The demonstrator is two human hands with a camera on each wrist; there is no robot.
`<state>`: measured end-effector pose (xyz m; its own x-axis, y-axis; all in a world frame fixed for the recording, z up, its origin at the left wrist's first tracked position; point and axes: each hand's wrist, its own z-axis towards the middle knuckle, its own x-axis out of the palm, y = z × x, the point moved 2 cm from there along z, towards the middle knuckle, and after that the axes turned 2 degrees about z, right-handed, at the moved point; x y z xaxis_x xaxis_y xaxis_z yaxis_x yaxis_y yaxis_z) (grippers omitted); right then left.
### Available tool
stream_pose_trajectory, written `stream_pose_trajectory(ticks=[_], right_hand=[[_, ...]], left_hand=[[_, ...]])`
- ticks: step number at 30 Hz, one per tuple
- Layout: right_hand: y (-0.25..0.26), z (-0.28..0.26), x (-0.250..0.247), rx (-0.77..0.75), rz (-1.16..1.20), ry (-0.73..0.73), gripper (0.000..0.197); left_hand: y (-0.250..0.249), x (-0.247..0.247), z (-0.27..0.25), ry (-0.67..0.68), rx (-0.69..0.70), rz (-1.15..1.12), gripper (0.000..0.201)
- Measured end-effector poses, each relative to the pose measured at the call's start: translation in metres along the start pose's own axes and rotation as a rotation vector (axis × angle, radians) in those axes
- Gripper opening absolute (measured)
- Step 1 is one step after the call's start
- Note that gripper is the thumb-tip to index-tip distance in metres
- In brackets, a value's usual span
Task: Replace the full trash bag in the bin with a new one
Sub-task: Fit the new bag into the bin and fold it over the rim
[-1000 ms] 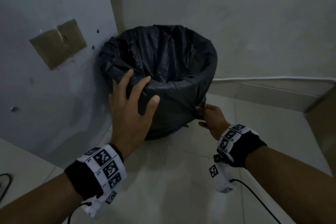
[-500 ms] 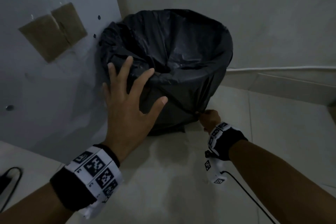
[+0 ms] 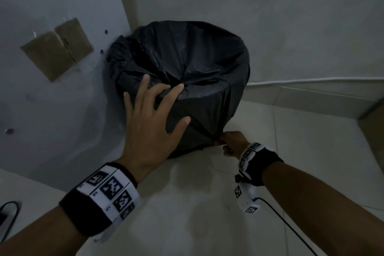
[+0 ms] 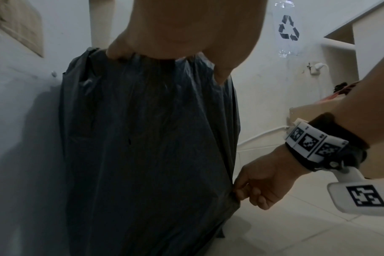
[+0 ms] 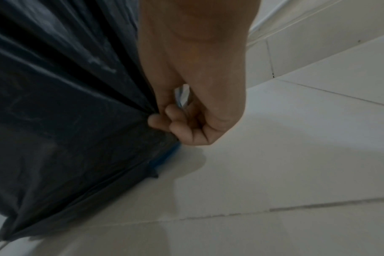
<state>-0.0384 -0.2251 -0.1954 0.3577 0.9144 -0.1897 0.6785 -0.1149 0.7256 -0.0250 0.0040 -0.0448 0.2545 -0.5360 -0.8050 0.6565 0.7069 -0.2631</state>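
Note:
A black trash bag (image 3: pixel 203 64) lines the bin and hangs over its outside almost to the floor in the room's corner. A strip of the blue bin (image 5: pixel 167 155) shows under the bag's hem. My left hand (image 3: pixel 151 114) lies flat with spread fingers on the near rim, pressing the bag (image 4: pixel 147 138) against the bin. Low at the bin's right side, my right hand (image 3: pixel 230 143) pinches a gathered fold of the bag (image 5: pixel 77 121) between thumb and curled fingers (image 5: pixel 162 121). The inside of the bag looks dark and slack.
Walls close in behind and left of the bin; a brown patch (image 3: pixel 58 48) is stuck on the left wall. A white cable (image 3: pixel 311 80) runs along the skirting. A cardboard box (image 4: pixel 314 110) stands at the right. Pale floor tiles (image 3: pixel 197 203) lie in front.
My right hand has drawn the bag's hem further down the bin's side toward the floor. My left hand has slid up onto the rim. The view has shifted closer.

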Motion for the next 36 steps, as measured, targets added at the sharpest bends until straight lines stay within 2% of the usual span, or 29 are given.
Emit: stream_pose_trajectory(ticks=[4, 10, 13, 15, 16, 19, 24, 26, 28, 30, 32, 34, 36], right_hand=[[0.000, 0.009, 0.002, -0.021, -0.051, -0.010, 0.018], [-0.005, 0.012, 0.016, 0.056, -0.120, -0.035, 0.020], [-0.008, 0.005, 0.017, 0.084, -0.109, 0.021, 0.019], [-0.009, 0.000, 0.012, 0.069, -0.060, 0.047, 0.009], [-0.007, -0.003, 0.008, 0.042, -0.019, 0.036, 0.011], [0.009, -0.015, -0.009, -0.053, 0.103, -0.019, 0.035], [0.043, -0.054, -0.032, -0.244, 0.198, -0.018, 0.023], [0.053, -0.066, -0.040, -0.359, 0.233, -0.106, 0.021], [0.062, -0.072, -0.048, -0.580, 0.194, -0.281, 0.033], [0.072, -0.083, -0.056, -0.899, 0.104, -0.440, 0.048], [0.083, -0.097, -0.060, -1.134, -0.078, -0.477, 0.057], [0.092, -0.108, -0.058, -1.232, -0.349, -0.449, 0.054], [0.097, -0.116, -0.054, -1.274, -0.559, -0.445, 0.043]], left_hand=[[0.003, 0.002, 0.002, -0.037, -0.010, -0.026, 0.054], [-0.002, 0.001, 0.000, -0.041, 0.065, 0.011, 0.050], [-0.007, 0.002, 0.002, -0.004, 0.065, 0.070, 0.055], [-0.010, 0.004, 0.004, 0.019, 0.045, 0.090, 0.057], [-0.011, 0.004, 0.005, 0.019, 0.034, 0.092, 0.057], [-0.009, 0.003, 0.007, -0.002, 0.007, 0.066, 0.055], [0.014, -0.005, 0.011, -0.026, 0.025, -0.054, 0.047], [0.028, -0.006, 0.013, -0.038, 0.039, -0.058, 0.045], [0.037, -0.007, 0.015, -0.048, 0.007, -0.059, 0.044], [0.043, -0.009, 0.016, -0.070, -0.082, -0.047, 0.043], [0.047, -0.012, 0.017, -0.120, -0.185, -0.021, 0.044], [0.050, -0.015, 0.020, -0.172, -0.255, -0.042, 0.042], [0.047, -0.019, 0.022, -0.228, -0.250, -0.090, 0.039]])
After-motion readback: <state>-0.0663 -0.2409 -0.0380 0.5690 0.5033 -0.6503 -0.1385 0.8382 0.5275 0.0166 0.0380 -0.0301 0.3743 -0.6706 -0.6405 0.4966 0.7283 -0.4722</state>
